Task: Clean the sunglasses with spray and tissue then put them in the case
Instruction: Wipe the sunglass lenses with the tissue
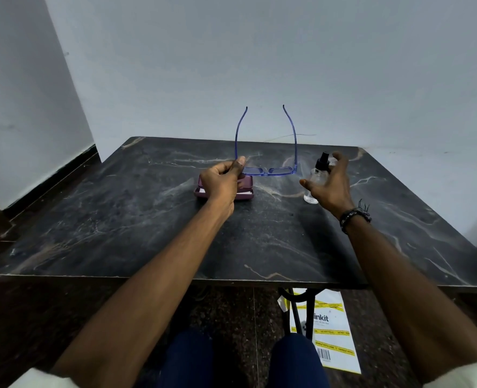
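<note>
My left hand (222,180) pinches the left corner of the blue-framed sunglasses (268,170) and holds them above the table, arms unfolded and pointing away from me. Right behind my left hand lies the open maroon case (245,193) with something white, perhaps a tissue, inside. A small clear spray bottle (315,180) with a black nozzle stands on the table at the right. My right hand (329,189) is spread around the bottle with fingers apart; whether it touches the bottle is unclear.
The dark marble table (147,233) stands against a white wall (259,65). Under the table's front edge, a white and yellow package (329,334) lies on the floor beside a black table leg (296,312). My knees show at the bottom.
</note>
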Demonstrator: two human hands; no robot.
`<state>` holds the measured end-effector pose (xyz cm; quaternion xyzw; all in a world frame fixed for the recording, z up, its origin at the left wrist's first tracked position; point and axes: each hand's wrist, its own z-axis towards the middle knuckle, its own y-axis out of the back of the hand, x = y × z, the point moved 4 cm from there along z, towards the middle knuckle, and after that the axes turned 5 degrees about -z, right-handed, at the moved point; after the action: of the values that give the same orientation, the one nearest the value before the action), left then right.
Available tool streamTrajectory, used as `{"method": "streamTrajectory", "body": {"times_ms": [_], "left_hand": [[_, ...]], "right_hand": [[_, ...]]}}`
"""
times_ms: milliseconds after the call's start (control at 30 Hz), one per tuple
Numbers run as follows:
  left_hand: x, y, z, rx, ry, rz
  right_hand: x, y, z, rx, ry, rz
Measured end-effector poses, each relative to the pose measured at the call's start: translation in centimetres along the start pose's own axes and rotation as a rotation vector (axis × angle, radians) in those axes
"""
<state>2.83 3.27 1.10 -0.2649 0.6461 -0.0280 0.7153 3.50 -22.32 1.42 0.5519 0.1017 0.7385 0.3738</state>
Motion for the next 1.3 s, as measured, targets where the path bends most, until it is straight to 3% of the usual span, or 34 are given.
{"method": "streamTrajectory", "body": {"times_ms": [233,400,500,633,933,1300], "left_hand": [[-0.5,1.5,0.4,-0.072,-0.010,0.002],[-1.4,3.1,0.3,-0.103,-0.041,-0.012],[-2.0,4.2,0.5,-0.114,-0.057,-0.020],[-3.1,6.0,0.9,-0.135,-0.068,-0.037],[-4.1,10.8,2.4,-0.205,-0.073,-0.065],[-3.9,13.1,3.4,-0.230,-0.036,-0.131]], "right_hand": [[2.8,1.8,-2.0,-0.486,0.149,-0.105],[5.8,1.5,-2.4,-0.552,0.302,-0.054],[7.5,-0.1,-2.3,-0.416,0.337,-0.037],[9.6,-3.8,-1.8,-0.089,0.338,-0.055],[13.5,-11.5,-0.2,0.436,0.442,-0.362],[16.3,-17.3,-0.7,0.677,0.514,-0.583]]}}
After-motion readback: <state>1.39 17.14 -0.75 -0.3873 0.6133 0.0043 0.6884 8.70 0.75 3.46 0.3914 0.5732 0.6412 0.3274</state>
